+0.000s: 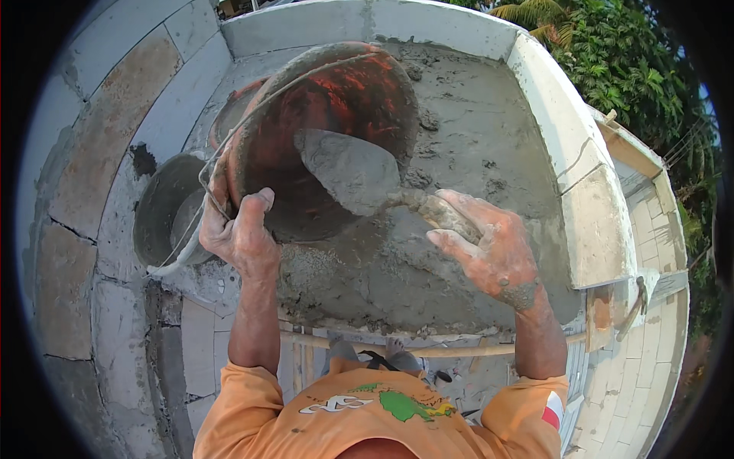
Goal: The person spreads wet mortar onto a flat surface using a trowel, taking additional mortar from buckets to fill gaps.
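My left hand [243, 235] grips the near rim of an orange bucket [359, 84], which lies tipped with its mouth toward me. Grey mortar coats its rim and inside wall. In my right hand [489, 241] is the handle of a trowel [348, 170], with the fingers wrapped round it. The mortar-covered blade points left, in front of the bucket's mouth. Beneath both hands spreads wet grey mortar [428, 283], piled thicker near the bucket. A rope-like bucket handle [264, 99] arcs over the rim and hangs down at the left.
A grey bucket [172, 203] stands left of my left hand. Low light-coloured walls [566, 145] bound the mortar bed at the back and right. Block walls [115, 122] rise on the left. A bamboo pole [466, 350] crosses below the near edge. A hammer-like tool [633, 310] hangs at the right.
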`<state>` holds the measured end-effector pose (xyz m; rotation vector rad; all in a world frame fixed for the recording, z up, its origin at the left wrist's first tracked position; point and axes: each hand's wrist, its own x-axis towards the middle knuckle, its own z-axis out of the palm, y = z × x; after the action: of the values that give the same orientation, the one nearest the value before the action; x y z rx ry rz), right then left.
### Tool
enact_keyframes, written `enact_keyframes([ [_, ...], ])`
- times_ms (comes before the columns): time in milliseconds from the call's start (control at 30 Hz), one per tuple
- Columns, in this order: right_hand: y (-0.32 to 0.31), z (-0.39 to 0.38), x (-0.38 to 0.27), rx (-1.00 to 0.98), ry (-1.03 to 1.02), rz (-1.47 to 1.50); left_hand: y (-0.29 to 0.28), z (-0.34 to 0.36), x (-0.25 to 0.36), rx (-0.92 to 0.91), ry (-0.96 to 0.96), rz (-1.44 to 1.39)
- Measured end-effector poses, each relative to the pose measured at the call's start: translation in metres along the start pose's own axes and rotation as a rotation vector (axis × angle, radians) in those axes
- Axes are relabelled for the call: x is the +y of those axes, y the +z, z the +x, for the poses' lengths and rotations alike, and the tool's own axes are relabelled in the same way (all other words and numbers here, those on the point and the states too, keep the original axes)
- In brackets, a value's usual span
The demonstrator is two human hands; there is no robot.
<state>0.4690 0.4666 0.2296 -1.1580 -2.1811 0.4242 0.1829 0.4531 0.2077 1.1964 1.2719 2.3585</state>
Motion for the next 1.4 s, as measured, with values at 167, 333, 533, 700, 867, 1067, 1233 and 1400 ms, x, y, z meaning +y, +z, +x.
enact_keyframes([
  [167,-0.039,-0.028,0.013,0.328,0.141,-0.2,0.001,0.013,0.032,0.087,0.065,-0.093],
  [333,0.009,-0.029,0.092,0.236,0.106,-1.122,0.013,0.028,0.04,0.136,0.175,-0.101],
  [533,0.012,-0.058,0.086,0.542,0.364,-0.814,0.006,0.043,0.026,0.118,0.105,-0.226],
  [700,-0.003,-0.112,0.073,0.517,0.542,-0.391,0.01,0.077,0.009,0.034,0.212,-0.085],
  [867,-0.012,-0.173,0.055,0.652,0.659,-0.091,0.028,0.1,-0.011,-0.139,0.16,-0.016],
  [1067,-0.009,-0.227,0.024,0.793,0.776,0.057,0.086,0.073,-0.027,-0.29,-0.304,-0.232],
  [1233,-0.007,-0.302,0.014,1.248,0.965,0.315,0.131,0.026,-0.031,-0.573,-0.282,-0.133],
  [1400,-0.014,-0.339,-0.006,1.519,0.963,0.449,0.176,-0.05,-0.004,-0.846,-0.281,-0.15],
])
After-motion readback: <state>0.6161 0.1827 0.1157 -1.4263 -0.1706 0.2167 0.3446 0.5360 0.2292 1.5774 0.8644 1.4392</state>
